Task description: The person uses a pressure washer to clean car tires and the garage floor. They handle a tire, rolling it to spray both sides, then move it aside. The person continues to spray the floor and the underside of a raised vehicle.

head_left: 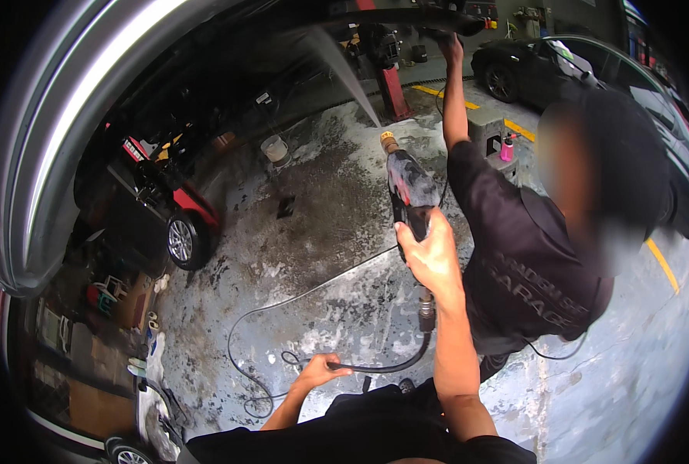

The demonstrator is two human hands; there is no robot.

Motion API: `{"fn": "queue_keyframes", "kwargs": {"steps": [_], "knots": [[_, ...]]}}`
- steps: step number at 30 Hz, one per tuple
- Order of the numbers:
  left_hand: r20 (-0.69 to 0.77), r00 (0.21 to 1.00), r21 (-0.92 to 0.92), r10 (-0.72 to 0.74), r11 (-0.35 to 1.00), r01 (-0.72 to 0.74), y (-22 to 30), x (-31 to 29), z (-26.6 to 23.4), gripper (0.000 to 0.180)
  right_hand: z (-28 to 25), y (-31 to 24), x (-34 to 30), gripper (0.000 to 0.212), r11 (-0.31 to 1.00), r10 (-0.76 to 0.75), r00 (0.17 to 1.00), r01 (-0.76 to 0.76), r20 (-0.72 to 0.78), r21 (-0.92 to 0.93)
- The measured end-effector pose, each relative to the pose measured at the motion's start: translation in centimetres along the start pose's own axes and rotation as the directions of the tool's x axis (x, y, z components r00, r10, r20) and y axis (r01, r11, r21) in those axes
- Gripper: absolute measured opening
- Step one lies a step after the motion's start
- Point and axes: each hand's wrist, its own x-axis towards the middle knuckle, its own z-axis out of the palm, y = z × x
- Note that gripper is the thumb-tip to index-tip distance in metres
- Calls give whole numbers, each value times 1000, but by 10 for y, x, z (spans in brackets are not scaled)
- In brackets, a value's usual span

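A black spray gun with a brass-coloured nozzle points up and away, and a white jet of spray leaves its tip toward the dark underside of a raised car. My right hand is wrapped round the gun's grip, the arm stretched forward. From the metal coupling below the grip, a black hose curves down and left. My left hand is closed round this hose low in front of my body. Part of the gun's grip is hidden by my right hand.
Close on my right, a co-worker in a black shirt raises an arm to the car's underside. A thin cable loops over the wet floor. Beyond are a red lift post, a white bucket, a wheel and a dark car.
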Motion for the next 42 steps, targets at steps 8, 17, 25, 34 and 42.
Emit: {"fn": "queue_keyframes", "kwargs": {"steps": [8,17,25,34,42], "knots": [[-293,956,-109,-12,994,-21,34,-14,26,48,13,46,73,34,985,169,977,-173,129,19],[-420,893,-267,-164,962,51,129,-4,87,53,-14,54,147,36,986,154,961,-164,229,25],[-512,841,-293,-177,956,23,159,8,141,58,-33,21,149,29,969,138,907,-207,399,136],[-482,859,-294,-173,956,28,195,19,159,59,-49,9,157,19,900,196,817,-370,542,232],[-475,875,-292,-96,955,-54,199,26,177,63,-70,10,166,19,883,234,808,-409,540,229]]}}
